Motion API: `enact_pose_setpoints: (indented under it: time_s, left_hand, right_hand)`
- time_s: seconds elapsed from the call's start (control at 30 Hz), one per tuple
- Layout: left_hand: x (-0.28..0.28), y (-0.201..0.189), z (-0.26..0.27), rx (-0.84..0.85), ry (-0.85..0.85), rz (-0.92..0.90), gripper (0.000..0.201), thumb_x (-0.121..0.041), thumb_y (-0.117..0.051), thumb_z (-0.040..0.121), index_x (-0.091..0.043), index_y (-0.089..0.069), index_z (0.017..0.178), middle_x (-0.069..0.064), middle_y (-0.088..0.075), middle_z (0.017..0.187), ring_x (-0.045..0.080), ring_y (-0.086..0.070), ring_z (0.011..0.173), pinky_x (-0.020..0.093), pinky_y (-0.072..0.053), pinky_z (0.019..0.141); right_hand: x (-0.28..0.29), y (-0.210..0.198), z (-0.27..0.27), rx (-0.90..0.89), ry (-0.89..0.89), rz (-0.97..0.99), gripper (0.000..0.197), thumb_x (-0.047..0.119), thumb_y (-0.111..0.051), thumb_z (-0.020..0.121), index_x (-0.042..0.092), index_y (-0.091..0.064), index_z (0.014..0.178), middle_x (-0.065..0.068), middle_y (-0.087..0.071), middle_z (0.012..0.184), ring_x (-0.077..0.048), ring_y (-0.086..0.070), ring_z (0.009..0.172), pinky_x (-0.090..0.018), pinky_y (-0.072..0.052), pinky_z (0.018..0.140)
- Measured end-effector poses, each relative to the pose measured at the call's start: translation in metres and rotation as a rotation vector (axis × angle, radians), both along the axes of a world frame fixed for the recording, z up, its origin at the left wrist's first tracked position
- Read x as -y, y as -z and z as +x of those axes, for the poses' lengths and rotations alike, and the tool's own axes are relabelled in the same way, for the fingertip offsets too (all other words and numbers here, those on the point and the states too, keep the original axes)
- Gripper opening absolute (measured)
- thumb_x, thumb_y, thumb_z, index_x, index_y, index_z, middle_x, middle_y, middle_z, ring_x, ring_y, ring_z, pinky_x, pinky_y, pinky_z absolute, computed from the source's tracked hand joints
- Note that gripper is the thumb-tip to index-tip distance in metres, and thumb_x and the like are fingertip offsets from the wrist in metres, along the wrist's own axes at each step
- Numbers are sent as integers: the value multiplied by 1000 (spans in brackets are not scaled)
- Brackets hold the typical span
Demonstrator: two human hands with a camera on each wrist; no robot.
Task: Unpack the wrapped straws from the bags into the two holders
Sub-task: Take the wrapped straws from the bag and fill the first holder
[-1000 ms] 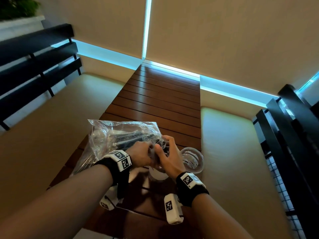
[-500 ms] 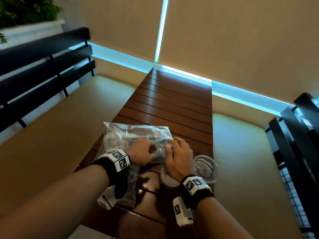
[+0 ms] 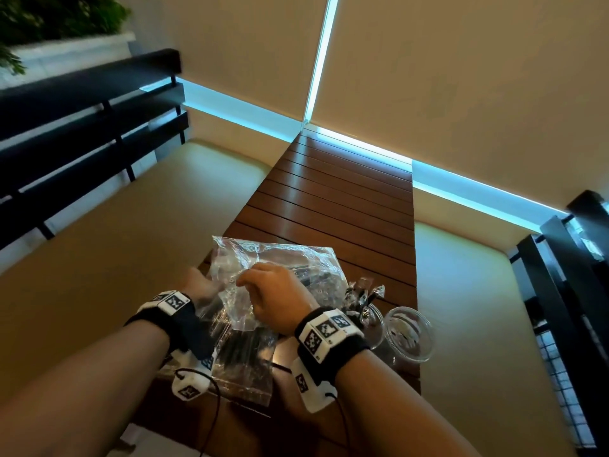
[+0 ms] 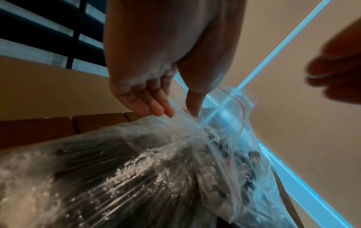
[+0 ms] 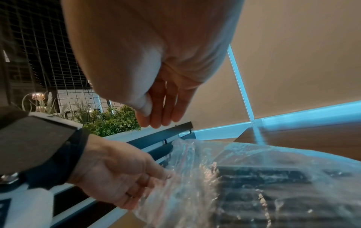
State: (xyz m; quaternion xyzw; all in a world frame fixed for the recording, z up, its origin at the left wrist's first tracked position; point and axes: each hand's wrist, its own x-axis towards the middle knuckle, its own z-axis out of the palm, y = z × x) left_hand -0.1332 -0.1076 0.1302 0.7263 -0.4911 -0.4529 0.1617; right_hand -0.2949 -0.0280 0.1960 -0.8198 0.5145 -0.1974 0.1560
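A clear zip bag (image 3: 290,262) of dark wrapped straws lies on the slatted wooden table (image 3: 346,199). My left hand (image 3: 201,285) pinches the bag's crumpled plastic near the red zip line (image 4: 181,114) between fingers and thumb. My right hand (image 3: 273,291) hovers just above the bag with relaxed fingers (image 5: 160,112) and holds nothing. A second clear bag (image 3: 247,371) with dark straws lies nearer me under my wrists. To the right stand two clear holders: one (image 3: 369,318) has wrapped straws (image 3: 362,291) sticking up, the other (image 3: 408,338) looks empty.
Beige cushioned benches (image 3: 115,265) flank the table on both sides. A dark slatted backrest (image 3: 82,127) stands at the left and dark rails with wire mesh (image 3: 580,291) at the right. The far half of the table is bare wood.
My right hand has moved left, from beside the holders to above the bag. My left hand now pinches up the bag's plastic. Wrapped straws now show in the nearer holder.
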Motion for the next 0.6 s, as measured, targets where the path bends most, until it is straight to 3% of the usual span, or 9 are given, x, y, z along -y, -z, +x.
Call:
enact_pose_setpoints:
  time_s: [0.07, 0.1, 0.17, 0.3, 0.37, 0.43, 0.47, 0.53, 0.6]
  left_hand:
    - [4, 11, 2, -19, 70, -58, 27, -24, -72, 82, 2, -70, 88, 20, -71, 95, 36, -66, 90, 43, -54, 72]
    - [7, 14, 4, -36, 63, -68, 22, -22, -67, 86, -1, -69, 79, 20, -70, 91, 36, -66, 91, 43, -54, 77]
    - [7, 9, 5, -116, 95, -57, 26, -9, -56, 94, -9, -59, 68, 13, -62, 79, 29, -59, 86, 32, -47, 72]
    - [-8, -19, 1, -564, -48, -30, 11, -2, -49, 93, -3, -58, 87, 19, -59, 85, 23, -57, 72, 33, -45, 60]
    - [-11, -29, -1, -703, -118, 2, 21, -6, -45, 95, -1, -66, 96, 18, -72, 92, 24, -66, 78, 43, -54, 71]
    - [-11, -39, -3, -751, -109, -4, 28, -10, -42, 98, 0, -67, 106, 19, -72, 107, 28, -68, 95, 56, -51, 93]
    - [-11, -47, -5, -735, -89, -14, 29, -11, -42, 100, 0, -65, 110, 20, -70, 113, 29, -66, 103, 57, -48, 97]
    - [-10, -53, -7, -706, -54, -30, 28, -12, -40, 102, 0, -62, 114, 17, -66, 118, 27, -65, 110, 54, -52, 97]
    - [-10, -57, -11, -675, -24, -33, 26, -13, -40, 102, 0, -61, 112, 17, -65, 116, 26, -65, 106, 52, -55, 94]
  right_hand:
    - [4, 3, 11, 18, -6, 39, 30, -1, -55, 90, 10, -70, 113, -9, -70, 109, -25, -65, 97, -36, -55, 87]
    - [6, 5, 16, 38, 2, 44, 31, -2, -55, 89, 10, -70, 113, -10, -70, 109, -26, -66, 96, -38, -55, 87]
    - [11, 8, 26, 67, 7, 71, 31, -4, -55, 87, 11, -71, 110, -10, -71, 108, -27, -66, 97, -38, -54, 88]
    - [27, 7, 35, 206, 178, 196, 24, -1, -52, 86, 9, -67, 100, -9, -70, 102, -24, -63, 91, -34, -50, 81]
    - [37, 7, 31, 102, 286, 265, 23, 4, -52, 88, 8, -64, 108, -11, -65, 106, -25, -58, 96, -35, -46, 80]
    - [49, 11, 24, -143, 318, 241, 24, 4, -53, 92, 3, -58, 116, -16, -62, 113, -29, -58, 106, -38, -48, 88]
    - [55, 13, 20, -258, 326, 209, 23, 5, -53, 93, 2, -58, 116, -17, -62, 114, -30, -60, 108, -37, -50, 90]
    - [64, 12, 11, -427, 337, 160, 25, 8, -51, 96, 3, -57, 119, -16, -63, 118, -30, -62, 111, -37, -52, 94]
    - [73, 10, -1, -485, 336, 186, 37, 8, -47, 98, -1, -49, 134, -15, -62, 126, -30, -60, 118, -35, -47, 100]
